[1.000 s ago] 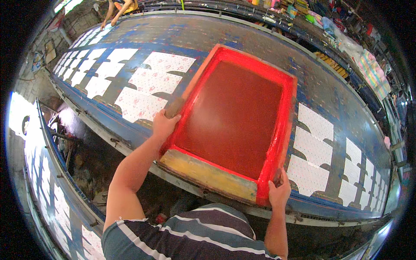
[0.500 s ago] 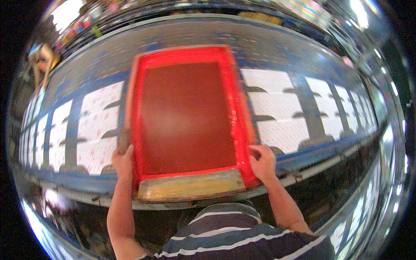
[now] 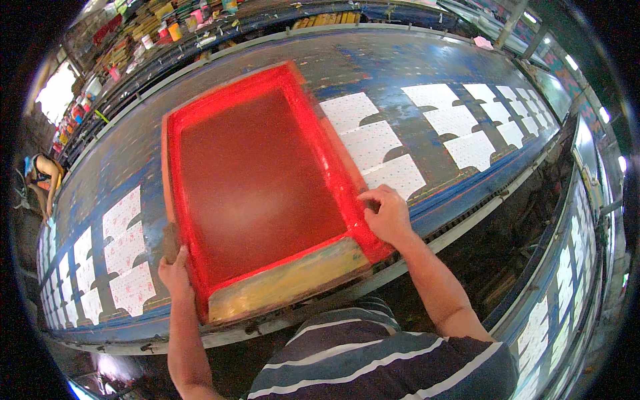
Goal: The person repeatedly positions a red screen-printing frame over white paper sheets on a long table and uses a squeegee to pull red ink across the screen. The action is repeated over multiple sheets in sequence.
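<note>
A screen-printing frame (image 3: 319, 150) with bright red borders and dark red mesh (image 3: 243, 177) lies over the long table in front of me. A yellowish, smeared strip (image 3: 287, 277) runs along its near end. My left hand (image 3: 175, 275) is closed on the frame's near left side, thumb on top, beside a small brown wooden piece (image 3: 171, 241). My right hand (image 3: 388, 215) is closed around the near right edge, its fingers curled and partly hidden. White cut fabric pieces with small printed marks lie flat on both sides, the nearest being the right pieces (image 3: 373, 140) and left pieces (image 3: 128, 253).
The long dark table (image 3: 393, 63) has blue stains and a metal rail (image 3: 460, 203) along its near edge. Another person (image 3: 45, 177) bends over its far left end. Colored containers (image 3: 175, 31) stand beyond it. Another table with white pieces (image 3: 540, 333) is at lower right.
My view has turned, so the table and frame now appear slanted, with the frame further left in the picture. Both hands have stayed on the frame's sides.
</note>
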A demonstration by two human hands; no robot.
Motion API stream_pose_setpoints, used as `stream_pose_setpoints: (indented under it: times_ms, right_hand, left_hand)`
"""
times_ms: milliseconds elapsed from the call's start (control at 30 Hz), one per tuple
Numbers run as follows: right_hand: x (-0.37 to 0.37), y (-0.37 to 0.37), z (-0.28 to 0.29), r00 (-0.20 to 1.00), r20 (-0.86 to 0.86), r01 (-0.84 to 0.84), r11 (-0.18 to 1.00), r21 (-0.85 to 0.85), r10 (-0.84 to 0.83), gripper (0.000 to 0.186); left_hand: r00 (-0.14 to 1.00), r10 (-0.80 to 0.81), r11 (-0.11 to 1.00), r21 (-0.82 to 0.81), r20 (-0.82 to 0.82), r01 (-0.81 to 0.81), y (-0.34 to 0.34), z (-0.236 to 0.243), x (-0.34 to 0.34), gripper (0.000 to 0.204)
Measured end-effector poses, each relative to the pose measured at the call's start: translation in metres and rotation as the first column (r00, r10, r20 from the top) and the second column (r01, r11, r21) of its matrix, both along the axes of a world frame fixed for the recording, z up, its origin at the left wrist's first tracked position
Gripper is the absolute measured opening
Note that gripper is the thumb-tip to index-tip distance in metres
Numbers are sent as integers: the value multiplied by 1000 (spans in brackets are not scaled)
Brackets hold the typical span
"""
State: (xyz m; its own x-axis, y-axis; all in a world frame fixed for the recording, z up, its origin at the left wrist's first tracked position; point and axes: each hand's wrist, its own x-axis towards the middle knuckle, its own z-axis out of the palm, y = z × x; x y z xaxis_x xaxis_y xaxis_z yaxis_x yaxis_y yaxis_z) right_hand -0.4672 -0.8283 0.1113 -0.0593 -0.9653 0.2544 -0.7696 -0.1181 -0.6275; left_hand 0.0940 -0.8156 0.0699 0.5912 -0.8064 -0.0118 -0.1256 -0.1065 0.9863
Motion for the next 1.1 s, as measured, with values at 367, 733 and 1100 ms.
stream_pose_setpoints:
  times_ms: [367, 733, 1100]
  right_hand:
    - [-241, -25, -46, 989, 11, 149, 989, -2, -149, 28]
    - [-333, -29, -70, 988, 131, 78, 997, 19, -80, 31]
    - [-336, -18, -46, 977, -208, -19, 990, 138, 48, 47]
  left_hand:
    - [996, 89, 986, 142, 14, -90, -26, -36, -258, 34]
    - [947, 80, 982, 138, 310, -128, -24, -34, -342, 53]
    - [878, 107, 966, 161, 466, -203, -26, -37, -360, 40]
